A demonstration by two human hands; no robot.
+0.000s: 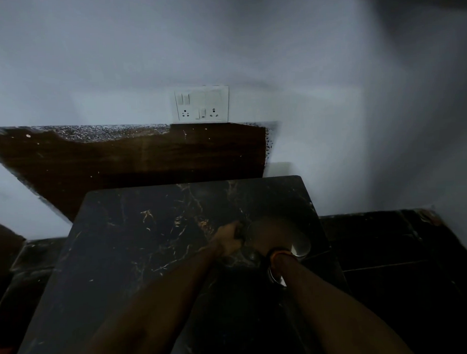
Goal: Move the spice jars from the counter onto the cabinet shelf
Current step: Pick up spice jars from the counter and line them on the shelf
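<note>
A: Entry, largest first. Pale wall (222, 44) fills the upper frame, with a switch plate (201, 104) low on it. Below that a brown board (136, 156) leans behind the dark veined desk (139, 249).

B: Where are the jars?

A: Two shiny round things at the desk's right edge. One jar (299, 244) lies just past the right wrist; a second metal rim (277, 277) shows beneath the forearm. Light is dim and the frame is blurred, so "steel jars" is my best reading, not a certainty.

B: The hands?

A: Left hand (230, 239) is curled around something dark, touching the first jar's left side; I cannot tell what it holds. Right hand (267, 235) is over that jar, fingers smeared by blur. Whether it is spread or closed on the jar, I cannot tell.

B: Handling?

A: Judgement only: polished metal, rigid, not fragile, probably light unless full, and slippery. Take it around the body below the lid, not by the lid, which could lift off. It stands near the edge, so lift straight up rather than slide it.
</note>
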